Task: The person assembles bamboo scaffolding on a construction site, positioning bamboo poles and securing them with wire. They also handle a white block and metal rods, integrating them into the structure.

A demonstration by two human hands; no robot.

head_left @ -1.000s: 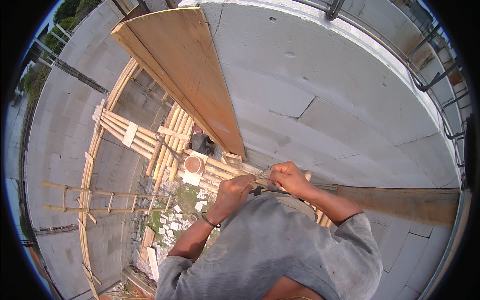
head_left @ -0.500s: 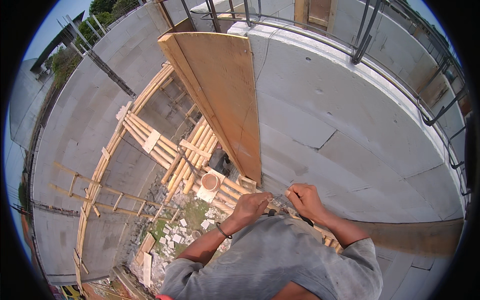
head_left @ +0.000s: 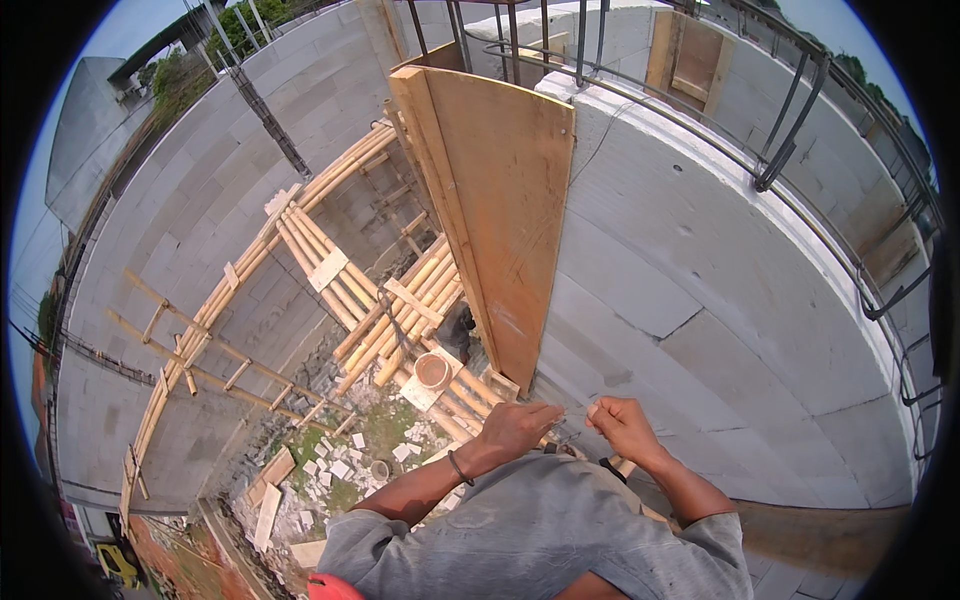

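Note:
In front of my waist both hands are raised with fingers pinched together. A thin, wire-like strand [head_left: 575, 411] runs between them, so fine that its ends are hard to make out. My left hand [head_left: 515, 430], a dark band on its wrist, pinches one side of it. A short gap away, my right hand [head_left: 622, 428] is curled closed on the other side. Beyond my hands stands a tall plywood formwork panel [head_left: 505, 200] with a timber edge, set against the end of a grey block wall [head_left: 690, 290].
Steel bars [head_left: 790, 130] stick up along the wall top. Below on the left are bamboo scaffolding [head_left: 420, 300], a round bucket [head_left: 433, 372] on a board, and white rubble [head_left: 340, 468]. Part of a person in dark clothes [head_left: 460, 330] shows beside the panel.
My view has shifted, so the panel and wall appear further right and lower. The hands have drawn slightly apart, and the left hand's fingers now point more toward the right.

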